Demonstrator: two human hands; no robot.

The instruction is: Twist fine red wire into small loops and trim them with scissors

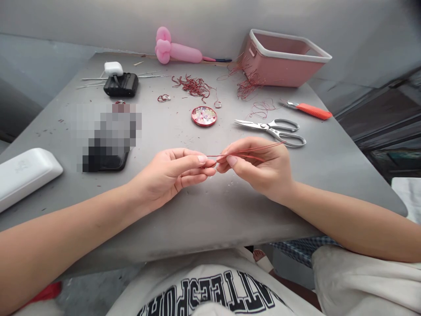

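Both my hands meet over the middle of the grey table (204, 210). My left hand (171, 173) pinches one end of a few thin red wires (250, 152) between thumb and fingers. My right hand (259, 169) pinches the same wires just to the right, and their loose ends stick out past its knuckles toward the scissors (274, 128). The fingertips of the two hands almost touch.
A round tin of beads (204, 116) lies beyond my hands. Red wire scraps (194, 85), a pink basket (283, 57), an orange-handled tool (311, 110), a pink balloon (177, 50), a black device with a white charger (120, 81), a phone (107, 156) and a white case (23, 173) are around.
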